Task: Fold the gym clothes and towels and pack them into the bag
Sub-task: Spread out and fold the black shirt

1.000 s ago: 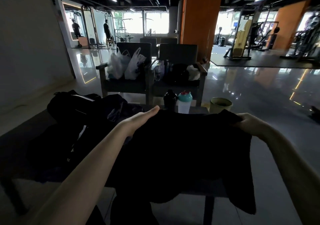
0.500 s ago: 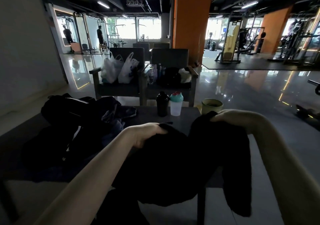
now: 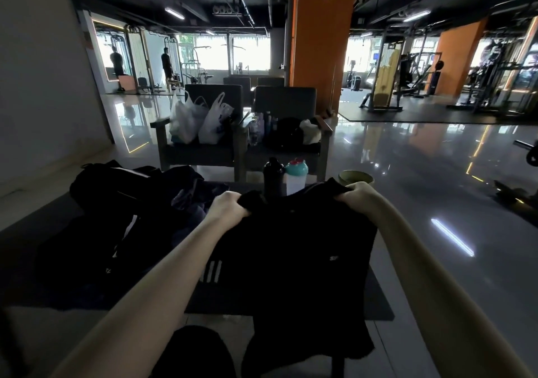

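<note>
The left hand (image 3: 230, 208) is curled tight around 1 upper corner of a black garment (image 3: 291, 261). The right hand (image 3: 359, 195) grips the other upper corner the same way, fingers folded over the cloth. The garment hangs spread between the 2 hands over the near part of the dark bench (image 3: 378, 305), and its lower edge drops past the bench edge toward the person's lap. 3 short white stripes show on the cloth beside the left forearm, and a small pale mark sits nearer the right side.

A black bag (image 3: 96, 179) lies on the left part of the bench. A heap of dark clothes (image 3: 186, 194) lies against it, between the bag and the left hand. The dim light hides whether the bag is open.

Just behind the held garment stand a black bottle (image 3: 273, 178) and a shaker (image 3: 296, 176) with a teal lid, side by side, their bases hidden by the cloth. A green bowl (image 3: 355, 176) shows just beyond the right hand; I cannot tell what it rests on.

Farther back are 2 dark chairs (image 3: 203, 153). The left 1 carries white plastic bags (image 3: 201, 121). An orange pillar (image 3: 320, 42) rises behind them.
</note>
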The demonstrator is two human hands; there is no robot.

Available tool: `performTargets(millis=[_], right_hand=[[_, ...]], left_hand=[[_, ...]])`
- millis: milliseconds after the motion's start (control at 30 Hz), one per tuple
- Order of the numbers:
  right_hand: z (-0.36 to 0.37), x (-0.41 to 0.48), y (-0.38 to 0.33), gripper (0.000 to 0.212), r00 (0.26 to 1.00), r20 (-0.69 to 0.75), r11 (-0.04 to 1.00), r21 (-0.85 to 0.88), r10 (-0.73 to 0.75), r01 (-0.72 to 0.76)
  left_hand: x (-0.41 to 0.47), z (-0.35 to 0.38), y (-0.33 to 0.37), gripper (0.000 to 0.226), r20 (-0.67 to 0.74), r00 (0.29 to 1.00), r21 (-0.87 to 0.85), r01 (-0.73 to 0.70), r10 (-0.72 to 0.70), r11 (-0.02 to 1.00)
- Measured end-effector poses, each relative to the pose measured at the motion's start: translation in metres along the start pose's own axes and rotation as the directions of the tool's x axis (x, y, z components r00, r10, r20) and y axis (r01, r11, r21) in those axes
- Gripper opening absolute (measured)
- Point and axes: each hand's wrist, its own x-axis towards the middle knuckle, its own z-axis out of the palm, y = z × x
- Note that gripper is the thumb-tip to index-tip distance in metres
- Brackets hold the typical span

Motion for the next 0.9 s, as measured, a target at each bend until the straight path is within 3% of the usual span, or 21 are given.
performTargets(millis=[133, 233, 300, 533, 700, 800, 900], right_hand=[[0.004, 0.021, 0.012, 0.024, 0.994, -0.108, 0.999, -0.052, 0.002, -0.007], [0.008, 0.044, 0.019, 0.012, 0.989, -0.15, 0.996, -0.085, 0.005, -0.018], [0.013, 0.063, 0.026, 0.018, 0.987, -0.159, 0.994, -0.105, 0.019, -0.036], [0.052, 0.138, 0.057, 0.03, 0.956, -0.291, 0.926, -0.352, 0.029, -0.135], [0.085, 0.2, 0.076, 0.023, 0.913, -0.392, 0.901, -0.429, -0.114, -0.072], [0.103, 0.236, 0.08, 0.029, 0.872, -0.433, 0.808, -0.584, -0.23, -0.077], [0.137, 0.247, 0.088, 0.043, 0.892, -0.403, 0.724, -0.676, -0.205, -0.14]], left_hand=[[0.025, -0.006, -0.018, 0.014, -0.111, 0.994, 0.187, 0.036, -0.015, 0.982], [0.047, -0.008, -0.023, 0.015, -0.137, 0.991, 0.328, 0.051, -0.005, 0.943], [0.066, -0.006, -0.027, 0.015, -0.167, 0.986, 0.388, 0.044, 0.023, 0.921], [0.151, 0.017, -0.051, 0.01, -0.173, 0.985, 0.462, 0.059, 0.025, 0.885], [0.218, 0.048, -0.083, 0.014, -0.178, 0.984, 0.479, 0.075, 0.013, 0.875], [0.248, 0.07, -0.095, 0.024, -0.237, 0.966, 0.527, 0.039, 0.102, 0.849], [0.249, 0.109, -0.117, 0.038, -0.198, 0.956, 0.673, -0.029, 0.218, 0.739]])
